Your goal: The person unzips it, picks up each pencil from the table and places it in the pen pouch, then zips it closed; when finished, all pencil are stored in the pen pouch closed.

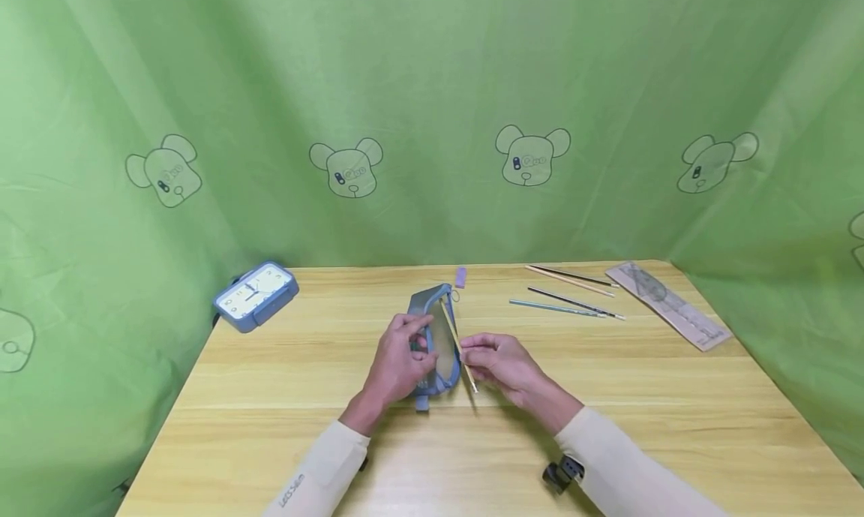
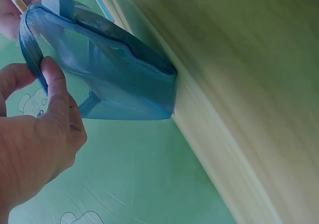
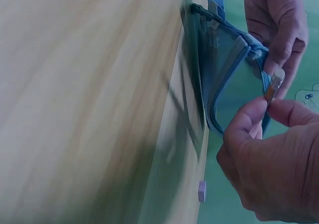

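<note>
A blue mesh pencil case stands on the table with its zipped mouth spread apart. My left hand pinches one edge of that mouth between thumb and finger, as the left wrist view also shows at the zipper band. My right hand holds a light wooden pencil by thumb and fingertips. Its far end reaches into the case's mouth, and the eraser end points out toward me. The case's inside is only partly visible.
Beyond the case lies a purple eraser. Several pencils are spread at the back right, beside a flat pinkish packet. A blue clock stands at the back left. Green curtain surrounds the table's back and sides.
</note>
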`<move>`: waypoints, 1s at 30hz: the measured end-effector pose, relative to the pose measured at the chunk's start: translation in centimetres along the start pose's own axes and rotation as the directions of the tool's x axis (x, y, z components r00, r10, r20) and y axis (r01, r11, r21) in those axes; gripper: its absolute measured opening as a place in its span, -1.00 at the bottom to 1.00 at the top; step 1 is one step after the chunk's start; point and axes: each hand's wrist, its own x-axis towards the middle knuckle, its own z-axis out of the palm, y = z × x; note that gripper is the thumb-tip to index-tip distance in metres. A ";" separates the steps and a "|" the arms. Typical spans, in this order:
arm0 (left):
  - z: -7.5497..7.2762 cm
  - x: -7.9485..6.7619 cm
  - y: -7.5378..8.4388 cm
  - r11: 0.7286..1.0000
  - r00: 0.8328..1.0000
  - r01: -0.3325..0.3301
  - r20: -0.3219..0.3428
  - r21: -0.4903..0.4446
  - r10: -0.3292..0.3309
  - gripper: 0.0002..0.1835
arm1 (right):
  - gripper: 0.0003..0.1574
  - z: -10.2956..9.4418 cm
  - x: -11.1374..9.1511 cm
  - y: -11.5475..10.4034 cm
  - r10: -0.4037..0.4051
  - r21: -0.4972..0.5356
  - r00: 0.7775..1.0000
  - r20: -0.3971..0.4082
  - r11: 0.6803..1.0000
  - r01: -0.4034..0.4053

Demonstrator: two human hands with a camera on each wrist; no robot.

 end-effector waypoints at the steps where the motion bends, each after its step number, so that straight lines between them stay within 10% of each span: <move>1: 0.1 0.0 0.0 1.000 1.000 -0.001 0.003 0.000 0.001 -0.29 | -0.48 0.3 0.2 0.0 -0.003 0.005 1.000 -0.006 1.000 0.003; 16: 0.8 -0.2 0.1 1.000 0.999 0.005 0.046 -0.019 -0.004 -0.32 | -0.65 3.1 2.3 0.3 -0.060 -0.074 0.984 -0.169 0.996 0.048; 30: 0.4 0.0 0.3 1.000 1.000 0.006 0.008 -0.017 -0.006 -0.30 | -0.65 3.5 1.4 0.0 -0.084 -0.033 0.984 -0.158 0.996 0.079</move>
